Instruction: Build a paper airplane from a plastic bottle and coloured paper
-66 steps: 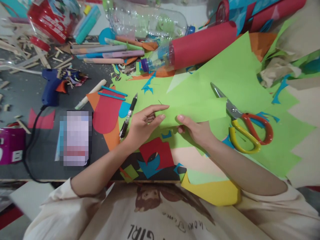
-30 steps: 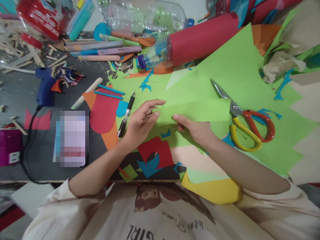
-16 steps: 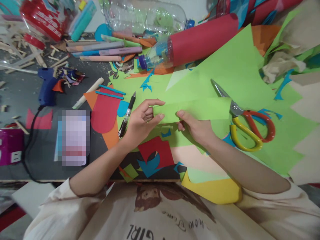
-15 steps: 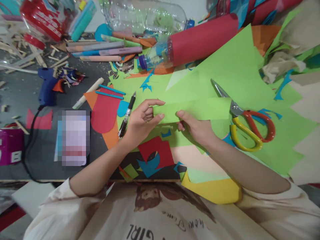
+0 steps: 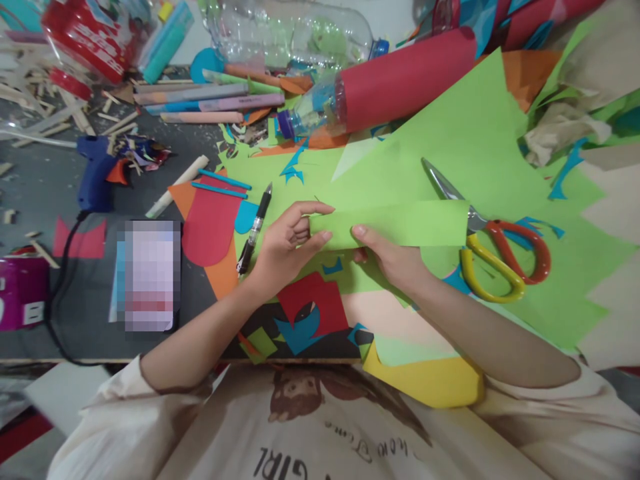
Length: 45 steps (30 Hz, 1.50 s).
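A long strip of light green paper (image 5: 410, 225) is held just above the table, over bigger green sheets (image 5: 470, 147). My left hand (image 5: 285, 243) pinches the strip's left end between thumb and fingers. My right hand (image 5: 393, 257) grips its lower edge a little further right, thumb on top. The strip's right end covers part of the scissors (image 5: 493, 243) with yellow and orange handles. A black pen (image 5: 254, 230) lies just left of my left hand.
A blue glue gun (image 5: 94, 172) with its black cord lies at the left. Rolled red paper (image 5: 405, 77), clear plastic bottles (image 5: 295, 33), markers (image 5: 210, 103) and wooden sticks crowd the back. Red, orange, blue and yellow paper scraps lie near the table's front edge.
The green strip has been lifted and shifted slightly right, so it now covers the scissors' pivot. Both hands keep their hold on it, with only small finger movements.
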### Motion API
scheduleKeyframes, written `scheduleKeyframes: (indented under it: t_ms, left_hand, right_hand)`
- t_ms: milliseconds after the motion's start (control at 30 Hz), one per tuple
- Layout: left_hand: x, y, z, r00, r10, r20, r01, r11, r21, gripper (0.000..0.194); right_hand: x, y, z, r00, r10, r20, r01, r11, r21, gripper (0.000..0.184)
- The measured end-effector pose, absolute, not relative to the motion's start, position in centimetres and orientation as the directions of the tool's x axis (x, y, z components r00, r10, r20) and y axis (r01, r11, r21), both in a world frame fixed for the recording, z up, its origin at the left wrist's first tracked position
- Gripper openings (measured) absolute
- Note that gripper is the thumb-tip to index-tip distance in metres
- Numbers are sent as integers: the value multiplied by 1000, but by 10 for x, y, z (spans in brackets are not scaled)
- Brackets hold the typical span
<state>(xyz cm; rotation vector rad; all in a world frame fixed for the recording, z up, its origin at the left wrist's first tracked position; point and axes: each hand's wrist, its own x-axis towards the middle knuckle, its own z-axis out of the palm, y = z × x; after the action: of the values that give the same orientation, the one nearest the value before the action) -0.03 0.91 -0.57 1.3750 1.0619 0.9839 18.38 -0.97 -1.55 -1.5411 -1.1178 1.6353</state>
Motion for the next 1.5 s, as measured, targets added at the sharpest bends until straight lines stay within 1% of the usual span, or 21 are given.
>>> scheduleKeyframes:
  t_ms: [100,233,367,500,600,767,933,1133,1267,1500]
  left_hand:
    - [-1,9,-5,251,968,-15,74,-4,997,19]
    - [-2,10,-3,226,973,-41,110,16,994,13]
    - [-2,10,-2,178,984,-16,118,-5,993,11]
    - [-1,10,-2,161,987,-3,102,-13,995,9]
    - [-1,10,-3,166,986,-11,101,-6,995,11]
    - [-2,9,-3,178,984,-5,118,-16,993,15]
    - [-2,9,-3,184,983,22,126,-46,991,17]
    - [1,9,-4,215,974,-78,69,64,996,32]
    - [2,9,-4,207,974,-86,32,81,996,30]
    - [0,9,-5,233,971,-54,1,56,998,28]
  right_hand:
    - [184,-9,-14,-135,875,-464,141,-447,-883,56]
    - [184,-8,-12,-88,863,-497,178,-477,-861,58]
    - [184,-7,-10,-67,855,-514,216,-490,-844,61]
    - [184,-7,-11,-62,844,-533,216,-510,-832,63]
    - [185,-7,-12,-45,833,-552,211,-532,-820,60]
    - [183,-7,-7,-17,839,-543,213,-528,-822,59]
    - [180,-5,-2,11,779,-627,227,-613,-757,60]
    - [182,-5,-4,2,742,-671,216,-655,-724,61]
    - [182,-6,-4,11,737,-675,201,-663,-721,60]
    - [179,-4,1,-35,739,-672,190,-656,-731,62]
